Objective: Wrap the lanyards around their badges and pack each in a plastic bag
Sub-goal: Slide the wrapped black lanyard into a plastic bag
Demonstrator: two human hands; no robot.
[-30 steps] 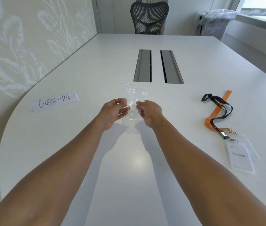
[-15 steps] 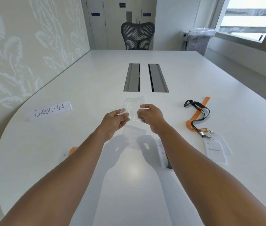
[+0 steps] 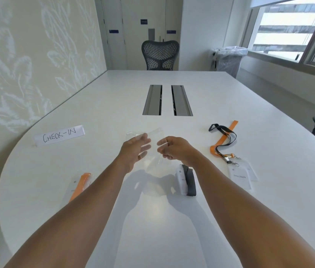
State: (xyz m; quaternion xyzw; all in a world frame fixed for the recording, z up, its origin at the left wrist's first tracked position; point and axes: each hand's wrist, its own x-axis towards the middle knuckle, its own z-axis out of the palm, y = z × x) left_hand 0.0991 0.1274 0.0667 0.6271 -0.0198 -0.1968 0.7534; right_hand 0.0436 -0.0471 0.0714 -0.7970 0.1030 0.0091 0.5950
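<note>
Since half a second ago the left hand (image 3: 136,149) has let go of the near edge of the clear plastic bag (image 3: 148,147) and spread: its fingers now lie nearly straight and relaxed against the film, seemingly working into the bag's mouth, though blur keeps me from telling whether they are inside. The right hand (image 3: 174,149) has stayed put, its fingers curled and pinching the bag's right edge, holding it up above the tabletop (image 3: 172,219).

The step in hand looks like opening the bag for the next badge. Just beside the right forearm lies a wrapped badge (image 3: 183,179) with a grey lanyard wound round it, on the tabletop and not yet bagged. Near the left forearm lies an orange-lanyard badge (image 3: 81,183), which seems already to sit in a clear bag. Well off to the right two more badges (image 3: 239,176) lie overlapping, with their orange and black lanyards (image 3: 223,142) still loose. A "CHECK-IN" sign (image 3: 59,135) stands to the left.

The next move, by my reckoning, calls for parting the two thin layers fully, then freeing one hand to fetch the grey-wrapped badge and slide it in without letting the lanyard unwind.
</note>
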